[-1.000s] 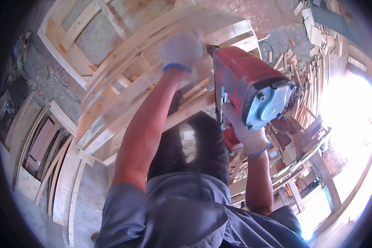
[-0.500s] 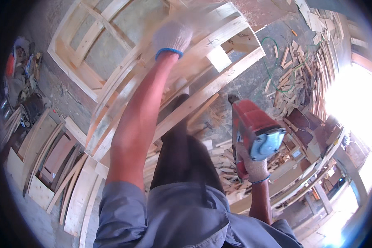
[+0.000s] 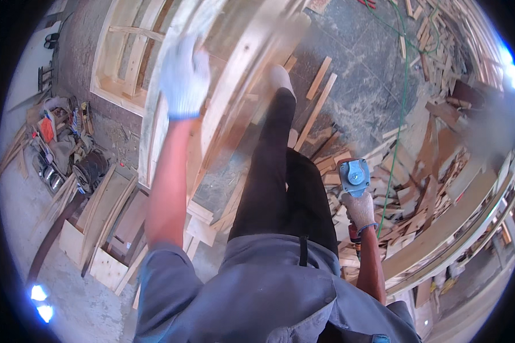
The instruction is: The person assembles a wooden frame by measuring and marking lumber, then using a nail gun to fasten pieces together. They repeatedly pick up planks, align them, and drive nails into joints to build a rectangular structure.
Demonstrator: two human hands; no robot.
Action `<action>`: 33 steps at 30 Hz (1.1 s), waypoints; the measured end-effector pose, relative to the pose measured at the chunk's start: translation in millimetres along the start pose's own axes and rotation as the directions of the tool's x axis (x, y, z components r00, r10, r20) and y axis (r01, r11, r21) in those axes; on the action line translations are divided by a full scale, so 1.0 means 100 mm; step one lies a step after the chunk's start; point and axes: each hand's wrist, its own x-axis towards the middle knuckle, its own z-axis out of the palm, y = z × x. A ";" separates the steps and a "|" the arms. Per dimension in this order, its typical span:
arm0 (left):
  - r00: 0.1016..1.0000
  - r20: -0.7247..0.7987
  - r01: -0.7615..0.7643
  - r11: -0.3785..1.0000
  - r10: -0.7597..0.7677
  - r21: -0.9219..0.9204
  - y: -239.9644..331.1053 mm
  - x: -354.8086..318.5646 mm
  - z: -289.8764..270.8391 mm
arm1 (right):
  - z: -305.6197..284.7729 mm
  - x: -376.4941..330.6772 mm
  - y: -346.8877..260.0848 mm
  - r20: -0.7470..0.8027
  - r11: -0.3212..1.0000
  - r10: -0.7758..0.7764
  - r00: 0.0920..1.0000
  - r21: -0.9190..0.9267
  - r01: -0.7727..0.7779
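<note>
Left hand: the left hand, wearing a white knitted glove, is pressing flat with fingers spread against the pale curved wooden frame, which is standing tilted ahead of the person.
Right hand: the gloved right hand is hanging low by the hip, gripping the red power nailer with a blue-grey cap.
Floor: loose offcuts of pale wood are lying scattered beside the nailer.
Hose: a thin green line is trailing across the grey concrete.
</note>
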 end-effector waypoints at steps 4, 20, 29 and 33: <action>0.994 0.072 -0.076 0.996 0.078 -0.038 0.62 -1.30 -0.34 | 0.28 -0.14 0.28 0.100 0.951 0.235 0.967 0.181 -0.250; 0.543 0.363 0.582 0.650 -0.758 0.489 -1.13 -3.40 3.47 | 2.03 0.41 1.82 0.011 0.997 0.035 0.999 0.066 -0.036; 0.177 0.358 0.919 0.284 -0.917 0.273 -1.78 -3.04 4.26 | 2.87 0.75 2.96 0.162 0.883 0.408 0.898 0.179 -0.434; 0.380 0.503 0.566 0.625 -0.776 0.537 -2.01 -3.21 4.13 | 2.98 0.90 3.10 0.173 0.879 0.405 0.898 0.196 -0.435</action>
